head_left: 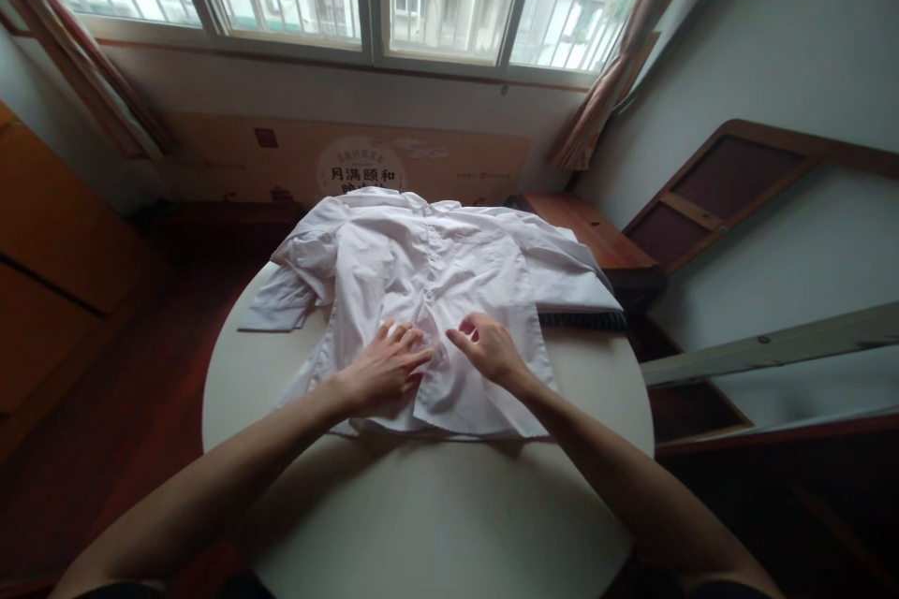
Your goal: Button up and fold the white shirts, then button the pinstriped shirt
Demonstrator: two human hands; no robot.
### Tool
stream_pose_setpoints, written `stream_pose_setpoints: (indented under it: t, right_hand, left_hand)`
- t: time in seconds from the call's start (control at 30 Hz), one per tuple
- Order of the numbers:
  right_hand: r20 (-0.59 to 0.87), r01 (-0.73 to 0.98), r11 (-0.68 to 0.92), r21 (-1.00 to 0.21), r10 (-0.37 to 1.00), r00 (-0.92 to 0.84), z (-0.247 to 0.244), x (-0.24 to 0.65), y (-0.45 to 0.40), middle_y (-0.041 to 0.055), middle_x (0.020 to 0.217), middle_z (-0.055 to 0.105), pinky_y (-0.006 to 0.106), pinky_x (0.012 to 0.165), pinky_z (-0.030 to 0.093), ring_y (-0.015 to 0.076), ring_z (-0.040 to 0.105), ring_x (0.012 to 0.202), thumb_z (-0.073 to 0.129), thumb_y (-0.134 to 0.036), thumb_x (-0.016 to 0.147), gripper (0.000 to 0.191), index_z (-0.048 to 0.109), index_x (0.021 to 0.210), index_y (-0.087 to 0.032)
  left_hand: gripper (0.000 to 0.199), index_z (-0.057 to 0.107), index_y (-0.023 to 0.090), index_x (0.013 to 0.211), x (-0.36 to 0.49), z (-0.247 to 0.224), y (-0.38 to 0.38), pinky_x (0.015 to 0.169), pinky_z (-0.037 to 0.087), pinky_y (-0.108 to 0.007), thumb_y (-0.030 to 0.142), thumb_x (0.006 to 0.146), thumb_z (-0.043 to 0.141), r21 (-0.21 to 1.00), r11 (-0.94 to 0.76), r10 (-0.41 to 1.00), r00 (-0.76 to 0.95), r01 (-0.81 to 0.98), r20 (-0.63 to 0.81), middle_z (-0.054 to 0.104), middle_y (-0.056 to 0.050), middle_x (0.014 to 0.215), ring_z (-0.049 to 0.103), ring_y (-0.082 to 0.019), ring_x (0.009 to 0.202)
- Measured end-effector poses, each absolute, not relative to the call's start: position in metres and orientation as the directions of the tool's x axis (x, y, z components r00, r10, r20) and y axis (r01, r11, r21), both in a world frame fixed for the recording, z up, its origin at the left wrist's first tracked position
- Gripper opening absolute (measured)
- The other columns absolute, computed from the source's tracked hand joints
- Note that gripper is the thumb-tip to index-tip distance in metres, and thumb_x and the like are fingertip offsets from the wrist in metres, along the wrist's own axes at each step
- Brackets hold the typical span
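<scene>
A white button-up shirt (478, 253) lies front side up on a round white table (435, 515), its collar end at the far side and its hem toward me. The front is wrinkled, with buttons down the middle. My left hand (391, 363) rests on the lower front, left of the button line, fingers spread and open. Just right of that line my right hand (490, 351) is over the cloth, fingers loosely bent and apart, holding nothing that I can see. The shirt's left-side sleeve (277, 299) is folded over itself near the table's edge.
A dark ridged item (582, 320) shows under the shirt's right-side sleeve. Beyond the table stand a large printed yellow-brown board (239, 159) and a low wooden cabinet (596, 229). Barred windows (442, 0) are above, a wooden cupboard (56, 281) at left, and a wooden rail (773, 342) at right.
</scene>
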State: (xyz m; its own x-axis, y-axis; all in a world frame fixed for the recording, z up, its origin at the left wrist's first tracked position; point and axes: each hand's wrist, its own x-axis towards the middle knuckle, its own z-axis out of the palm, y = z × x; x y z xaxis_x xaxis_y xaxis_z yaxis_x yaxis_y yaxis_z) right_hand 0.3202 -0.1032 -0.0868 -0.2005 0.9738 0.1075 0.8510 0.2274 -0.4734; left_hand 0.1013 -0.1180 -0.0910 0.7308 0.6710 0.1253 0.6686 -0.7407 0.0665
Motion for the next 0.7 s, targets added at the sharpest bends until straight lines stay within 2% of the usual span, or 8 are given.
stream_pose_setpoints:
  t: [0.13,0.23,0.33,0.4,0.47,0.57,0.63,0.7]
  right_hand:
    - [0.061,0.877,0.15,-0.457,0.989,-0.137,-0.091,0.287,-0.093,0.0079,0.071,0.067,0.027,0.062,0.037,0.0185,0.059,0.066,0.054,-0.041,0.082,0.026,0.063,0.076,-0.017]
    - [0.075,0.888,0.153,-0.434,0.988,-0.133,-0.094,0.283,-0.091,0.008,0.067,0.066,0.027,0.06,0.035,0.0186,0.058,0.064,0.057,-0.025,0.074,0.013,0.063,0.066,-0.017]
    - [0.022,0.779,0.098,-0.619,0.994,-0.108,-0.089,0.291,-0.093,0.0037,0.056,0.062,0.025,0.056,0.035,0.0152,0.056,0.056,0.056,-0.021,0.07,0.014,0.061,0.058,-0.017]
    - [-0.061,0.6,0.002,-0.8,0.995,-0.084,-0.086,0.296,-0.096,0.0002,0.049,0.058,0.023,0.051,0.034,0.0124,0.052,0.049,0.057,-0.024,0.068,0.014,0.061,0.057,-0.016]
    - [-0.137,0.38,-0.093,-0.92,0.986,-0.091,-0.084,0.297,-0.098,-0.0022,0.047,0.055,0.022,0.046,0.032,0.01,0.047,0.045,0.059,-0.026,0.065,0.013,0.061,0.058,-0.015]
    - [-0.154,0.19,-0.132,-0.973,0.983,-0.102,-0.09,0.294,-0.098,-0.0025,0.051,0.057,0.021,0.047,0.033,0.0088,0.046,0.047,0.06,-0.023,0.06,0.011,0.064,0.062,-0.013]
    - [-0.115,0.224,-0.097,-0.97,0.991,-0.068,-0.096,0.29,-0.098,-0.001,0.056,0.061,0.021,0.05,0.036,0.0104,0.05,0.051,0.06,-0.023,0.06,0.013,0.067,0.066,-0.013]
    - [-0.034,0.346,-0.027,-0.938,0.999,-0.013,-0.101,0.287,-0.099,0.0008,0.061,0.064,0.022,0.055,0.039,0.0128,0.055,0.058,0.059,-0.024,0.063,0.015,0.068,0.068,-0.014]
  left_hand:
    - [0.026,0.061,0.02,0.108,0.112,-0.094,-0.112,0.09,0.038,-0.037,0.024,0.085,0.048,0.177,-0.756,0.651,0.751,0.63,0.11,0.056,-0.01,0.113,0.051,-0.024,0.103]
    - [0.024,0.061,0.019,0.105,0.11,-0.1,-0.099,0.082,0.042,-0.031,0.023,0.086,0.046,0.298,-0.658,0.746,0.652,0.692,0.134,0.06,-0.008,0.101,0.055,-0.019,0.092]
    - [0.021,0.063,0.017,0.098,0.109,-0.103,-0.087,0.076,0.044,-0.029,0.027,0.084,0.05,0.355,-0.516,0.852,0.508,0.779,0.123,0.061,-0.008,0.092,0.057,-0.019,0.084]
    - [0.018,0.065,0.017,0.09,0.113,-0.103,-0.082,0.075,0.043,-0.029,0.028,0.081,0.054,0.369,-0.481,0.871,0.482,0.795,0.098,0.062,-0.007,0.088,0.058,-0.02,0.082]
    - [0.016,0.066,0.018,0.085,0.119,-0.102,-0.08,0.075,0.043,-0.03,0.027,0.08,0.055,0.388,-0.453,0.884,0.461,0.803,0.079,0.063,-0.007,0.084,0.058,-0.02,0.082]
    - [0.014,0.067,0.017,0.08,0.125,-0.099,-0.078,0.074,0.042,-0.03,0.024,0.077,0.056,0.45,-0.375,0.914,0.404,0.811,0.034,0.065,-0.007,0.081,0.058,-0.021,0.08]
    - [0.014,0.067,0.017,0.077,0.126,-0.099,-0.077,0.071,0.042,-0.029,0.024,0.076,0.055,0.52,-0.317,0.93,0.368,0.793,0.006,0.065,-0.006,0.077,0.058,-0.02,0.076]
    - [0.016,0.067,0.016,0.074,0.124,-0.099,-0.075,0.067,0.041,-0.027,0.026,0.076,0.054,0.603,-0.269,0.936,0.352,0.751,-0.021,0.064,-0.004,0.071,0.057,-0.017,0.071]
